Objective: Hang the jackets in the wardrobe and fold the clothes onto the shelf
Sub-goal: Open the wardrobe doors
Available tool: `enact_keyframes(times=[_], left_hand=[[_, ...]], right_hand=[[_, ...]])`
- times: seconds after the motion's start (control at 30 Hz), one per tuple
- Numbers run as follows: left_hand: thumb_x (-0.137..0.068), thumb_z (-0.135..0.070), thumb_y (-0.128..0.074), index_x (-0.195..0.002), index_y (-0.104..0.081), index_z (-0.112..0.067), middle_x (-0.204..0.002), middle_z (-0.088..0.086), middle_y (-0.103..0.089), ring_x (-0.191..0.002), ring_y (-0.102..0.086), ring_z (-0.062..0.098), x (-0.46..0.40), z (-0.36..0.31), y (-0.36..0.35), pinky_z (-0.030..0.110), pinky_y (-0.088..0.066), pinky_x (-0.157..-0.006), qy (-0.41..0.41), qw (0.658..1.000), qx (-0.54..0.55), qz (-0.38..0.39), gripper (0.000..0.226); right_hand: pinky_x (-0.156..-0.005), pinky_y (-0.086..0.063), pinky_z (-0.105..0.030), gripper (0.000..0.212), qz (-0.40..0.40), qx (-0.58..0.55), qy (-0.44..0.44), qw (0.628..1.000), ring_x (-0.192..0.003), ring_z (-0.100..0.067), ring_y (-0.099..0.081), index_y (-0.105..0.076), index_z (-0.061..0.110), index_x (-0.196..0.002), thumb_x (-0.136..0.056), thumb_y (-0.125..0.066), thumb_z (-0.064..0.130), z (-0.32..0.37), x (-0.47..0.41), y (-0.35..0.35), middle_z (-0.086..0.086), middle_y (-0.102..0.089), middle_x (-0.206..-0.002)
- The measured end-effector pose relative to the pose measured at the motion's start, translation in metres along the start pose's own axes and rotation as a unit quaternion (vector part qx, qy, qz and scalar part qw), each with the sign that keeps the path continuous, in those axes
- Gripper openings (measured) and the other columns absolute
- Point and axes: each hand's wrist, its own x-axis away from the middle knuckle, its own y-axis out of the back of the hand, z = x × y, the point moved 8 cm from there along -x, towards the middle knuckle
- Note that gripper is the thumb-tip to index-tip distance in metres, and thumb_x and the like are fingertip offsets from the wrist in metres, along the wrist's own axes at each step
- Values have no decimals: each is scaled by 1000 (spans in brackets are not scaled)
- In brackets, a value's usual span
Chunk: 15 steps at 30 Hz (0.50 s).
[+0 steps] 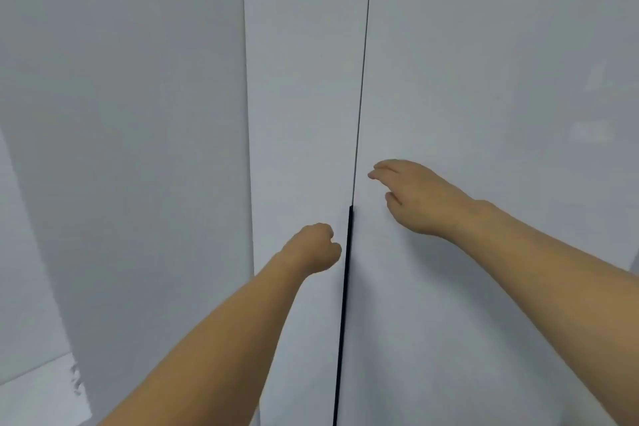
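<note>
A white wardrobe fills the view, its two doors shut: the left door (304,97) and the right door (484,79) meet at a thin vertical seam. A black strip handle (344,304) runs down the seam's lower part. My left hand (313,247) is curled in a fist just left of the strip's top, its fingers at the door edge. My right hand (411,199) is spread, fingers apart, against the right door beside the seam. No jackets or clothes are in view.
The wardrobe's white side panel (138,149) stands at the left. A pale wall (17,252) and a bit of light floor (38,391) show at the bottom left corner.
</note>
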Motion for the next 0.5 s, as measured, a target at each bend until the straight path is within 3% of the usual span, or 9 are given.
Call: enact_keyframes(times=[0.07,0.2,0.33,0.4,0.5], left_hand=[[-94,-26,-44,-104,-50,-14,-104,3,-62,-90,-59,24,-38,11,-12,34,-49,-76,-1,999,34,-25,17],[-93,-37,-45,-95,-56,-12,-87,0,-62,-76,-58,22,-87,13,-40,29,-42,-61,-27,997,48,-47,26],[-88,-27,-46,-71,-42,-14,-68,0,-50,-58,-43,22,-108,8,-51,29,-34,-54,-72,993,17,-88,22],[-85,-23,-47,-68,-39,-14,-66,0,-48,-55,-40,21,-110,6,-53,29,-30,-51,-76,992,21,-95,21],[-84,-21,-49,-66,-38,-14,-64,0,-45,-52,-35,18,-111,7,-54,28,-26,-49,-80,992,36,-89,21]], right_hand=[[-118,-10,-29,51,-13,92,39,995,-143,-22,-27,-36,14,-149,-98,-37,8,3,-32,-20,-3,-31,-155],[-121,4,-38,50,14,227,73,971,-149,-21,-11,-33,14,-148,-98,-32,10,1,-78,-64,-4,-21,-159],[-119,12,-42,47,14,278,89,956,-150,-27,-10,-44,11,-142,-97,-35,10,-2,-97,-91,-8,-27,-157],[-119,10,-44,45,11,293,99,951,-148,-30,-16,-52,11,-136,-94,-39,7,1,-100,-98,-10,-35,-153],[-121,-5,-48,37,0,321,107,941,-143,-33,-31,-64,13,-121,-89,-50,5,6,-101,-99,-11,-48,-143]])
